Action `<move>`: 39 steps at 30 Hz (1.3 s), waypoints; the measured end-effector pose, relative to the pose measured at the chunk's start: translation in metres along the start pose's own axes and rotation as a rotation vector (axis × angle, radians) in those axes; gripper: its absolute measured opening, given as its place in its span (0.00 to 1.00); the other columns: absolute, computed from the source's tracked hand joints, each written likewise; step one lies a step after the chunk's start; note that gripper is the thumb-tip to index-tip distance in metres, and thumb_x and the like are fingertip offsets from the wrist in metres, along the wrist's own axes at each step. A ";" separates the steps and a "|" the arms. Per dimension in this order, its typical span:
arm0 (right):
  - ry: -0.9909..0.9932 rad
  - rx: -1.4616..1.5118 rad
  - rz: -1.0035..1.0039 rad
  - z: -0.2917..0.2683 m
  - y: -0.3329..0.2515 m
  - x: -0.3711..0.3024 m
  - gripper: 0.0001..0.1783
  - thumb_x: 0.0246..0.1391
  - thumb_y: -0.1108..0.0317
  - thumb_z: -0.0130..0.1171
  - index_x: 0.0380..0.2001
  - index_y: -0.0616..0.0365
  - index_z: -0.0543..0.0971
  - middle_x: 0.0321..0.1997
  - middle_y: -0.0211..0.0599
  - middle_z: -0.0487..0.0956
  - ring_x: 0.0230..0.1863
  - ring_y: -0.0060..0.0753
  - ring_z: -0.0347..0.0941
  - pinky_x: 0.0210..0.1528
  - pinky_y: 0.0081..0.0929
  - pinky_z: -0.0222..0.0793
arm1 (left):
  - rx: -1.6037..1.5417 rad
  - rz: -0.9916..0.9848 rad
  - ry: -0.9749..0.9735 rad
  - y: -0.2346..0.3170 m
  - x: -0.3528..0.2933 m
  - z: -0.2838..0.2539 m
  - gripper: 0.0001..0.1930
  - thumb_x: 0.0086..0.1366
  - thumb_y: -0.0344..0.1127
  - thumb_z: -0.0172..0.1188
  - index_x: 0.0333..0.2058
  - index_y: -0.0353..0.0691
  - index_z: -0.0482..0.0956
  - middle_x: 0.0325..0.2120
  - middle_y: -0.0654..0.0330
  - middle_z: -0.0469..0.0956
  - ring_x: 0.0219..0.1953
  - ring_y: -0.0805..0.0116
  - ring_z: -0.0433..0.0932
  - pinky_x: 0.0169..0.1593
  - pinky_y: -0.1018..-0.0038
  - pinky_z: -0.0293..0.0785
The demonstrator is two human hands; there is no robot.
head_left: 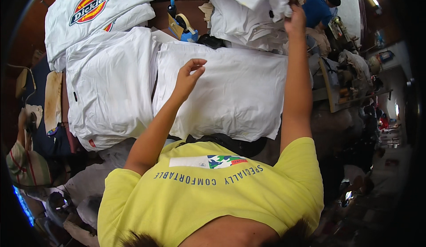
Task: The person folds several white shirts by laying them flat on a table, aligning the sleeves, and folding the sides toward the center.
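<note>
My right hand [295,21] reaches up to the far right and grips the edge of a white T-shirt [278,8] on top of a tall stack of folded white shirts [248,27]. Its fingertips are partly hidden by the cloth. Over the flat white cloth [226,87] in front of me hovers my left hand [190,76], empty, its fingers slightly curled and the thumb apart from them. To the left of that cloth lies a pile of white T-shirts [111,82]. Behind it is another white pile [97,14] with a red, yellow and black print.
A blue tape dispenser [190,35] stands between the back piles, beside a dark object [211,41]. At the left, a person in a striped shirt [27,165] works by a dark board. Another person in blue [316,11] bends over at the far right, near cluttered work tables [339,82].
</note>
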State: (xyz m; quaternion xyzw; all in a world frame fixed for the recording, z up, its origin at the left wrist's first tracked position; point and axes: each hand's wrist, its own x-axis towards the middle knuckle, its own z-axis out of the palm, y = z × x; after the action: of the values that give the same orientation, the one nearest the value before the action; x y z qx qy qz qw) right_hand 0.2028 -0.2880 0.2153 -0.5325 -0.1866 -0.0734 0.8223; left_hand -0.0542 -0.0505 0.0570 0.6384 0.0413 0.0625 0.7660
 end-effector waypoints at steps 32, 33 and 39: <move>-0.876 -0.433 0.442 0.059 0.026 -0.220 0.20 0.48 0.76 0.49 0.48 0.57 0.71 0.44 0.29 0.74 0.42 0.20 0.68 0.46 0.19 0.61 | 0.230 0.328 -0.498 0.032 -0.091 0.000 0.35 0.40 0.36 0.66 0.51 0.40 0.67 0.45 0.56 0.63 0.49 0.60 0.63 0.56 0.71 0.56; -0.852 -0.416 0.503 0.053 0.031 -0.228 0.22 0.48 0.76 0.49 0.49 0.57 0.70 0.45 0.30 0.73 0.42 0.20 0.67 0.46 0.19 0.62 | 0.087 0.300 -0.431 0.028 -0.088 -0.003 0.34 0.42 0.37 0.66 0.51 0.38 0.67 0.45 0.58 0.63 0.49 0.62 0.63 0.56 0.71 0.57; -0.843 -0.268 0.465 0.071 0.035 -0.266 0.37 0.45 0.69 0.57 0.60 0.52 0.56 0.59 0.39 0.60 0.51 0.27 0.61 0.53 0.21 0.57 | -0.724 -0.098 -0.285 0.035 -0.083 0.010 0.35 0.48 0.26 0.64 0.54 0.39 0.57 0.45 0.54 0.68 0.47 0.66 0.69 0.50 0.73 0.67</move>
State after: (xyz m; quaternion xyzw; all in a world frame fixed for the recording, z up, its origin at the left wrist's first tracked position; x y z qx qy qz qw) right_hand -0.0469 -0.2297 0.1095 -0.6445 -0.3678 0.3101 0.5943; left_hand -0.1368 -0.0661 0.0915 0.3265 -0.0600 -0.0529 0.9418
